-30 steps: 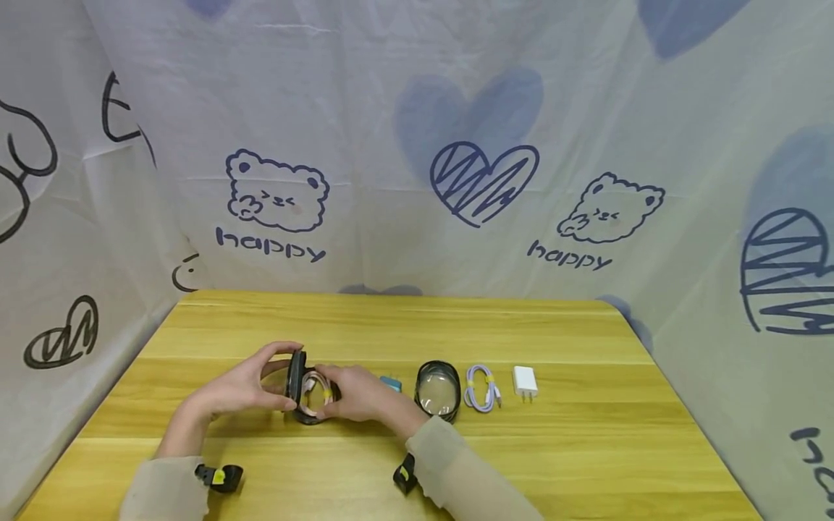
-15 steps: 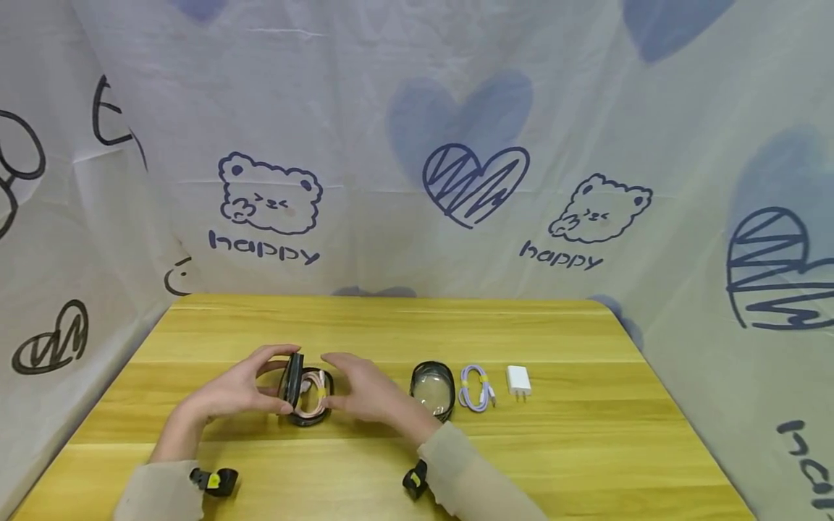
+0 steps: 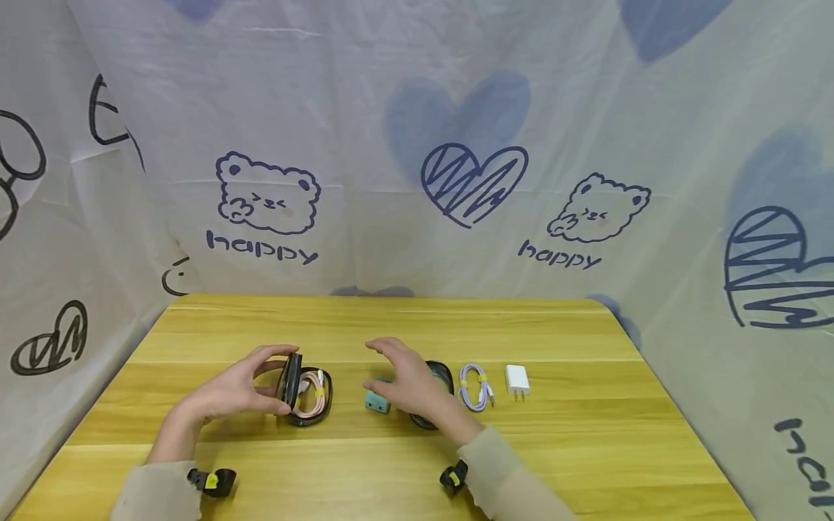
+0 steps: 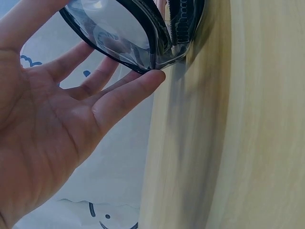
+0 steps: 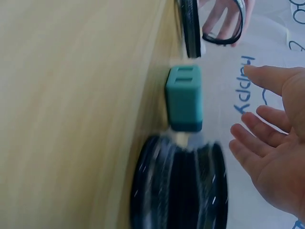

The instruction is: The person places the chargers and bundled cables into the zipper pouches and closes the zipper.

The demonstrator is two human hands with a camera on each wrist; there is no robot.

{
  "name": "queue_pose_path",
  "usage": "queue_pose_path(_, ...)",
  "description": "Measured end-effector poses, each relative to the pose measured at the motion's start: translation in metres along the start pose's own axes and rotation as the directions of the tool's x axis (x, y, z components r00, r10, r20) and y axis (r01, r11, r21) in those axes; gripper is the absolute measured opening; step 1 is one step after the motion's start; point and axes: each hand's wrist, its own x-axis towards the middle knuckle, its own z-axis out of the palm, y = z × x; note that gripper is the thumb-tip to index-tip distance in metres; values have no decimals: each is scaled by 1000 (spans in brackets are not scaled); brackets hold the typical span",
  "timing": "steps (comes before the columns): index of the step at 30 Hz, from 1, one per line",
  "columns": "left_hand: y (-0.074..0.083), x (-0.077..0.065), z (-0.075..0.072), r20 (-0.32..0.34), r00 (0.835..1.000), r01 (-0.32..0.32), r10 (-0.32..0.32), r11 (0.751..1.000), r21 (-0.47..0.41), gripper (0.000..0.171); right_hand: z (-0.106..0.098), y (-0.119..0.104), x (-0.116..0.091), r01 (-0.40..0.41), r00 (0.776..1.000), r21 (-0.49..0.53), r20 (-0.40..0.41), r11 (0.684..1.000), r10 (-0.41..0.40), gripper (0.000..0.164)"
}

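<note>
At the left of the head view, a round clear zip pouch (image 3: 292, 381) with black trim stands with its lid raised. My left hand (image 3: 241, 385) holds the lid by its edge, thumb below and fingers above. The left wrist view shows the clear lid (image 4: 114, 33) between the thumb and fingers. A coiled pink cable (image 3: 319, 394) with a yellow tie lies in the pouch's base. My right hand (image 3: 413, 380) hovers with spread fingers around a teal charger plug (image 3: 377, 402), holding nothing. In the right wrist view the charger stands clear of the fingers (image 5: 259, 129).
A second black-trimmed round pouch (image 3: 446, 373) sits partly behind the right hand. To its right lie a coiled lilac cable (image 3: 477, 388) with yellow ties and a white charger plug (image 3: 517, 379). A printed cloth (image 3: 365, 181) hangs behind the wooden table (image 3: 404, 477).
My right hand has left the pink cable in the pouch and moved right, toward the teal charger. The left hand keeps holding the raised lid. The head view has shifted slightly.
</note>
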Motion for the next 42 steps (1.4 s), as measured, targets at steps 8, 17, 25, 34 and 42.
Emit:
queue_pose_path(8,2,-1,-1,4,1000,2,-2,1000,3,96,-7,13,-12,-43,996,-58,72,997,47,62)
queue_pose_path(17,1,-1,-2,2,1000,3,-3,1000,7,95,-1,20,-15,-13,993,-141,115,990,30,64)
queue_pose_path(25,-1,0,-2,5,1000,-7,7,1000,10,95,3,25,-15,29,991,-183,137,983,-3,58)
queue_pose_path(34,-2,0,-2,3,1000,-2,2,1000,11,95,1,24,-13,53,987,-193,162,980,-22,54)
queue_pose_path(42,-2,0,-2,7,1000,-3,3,1000,1,95,1,24,-13,62,984,-198,174,978,-27,51)
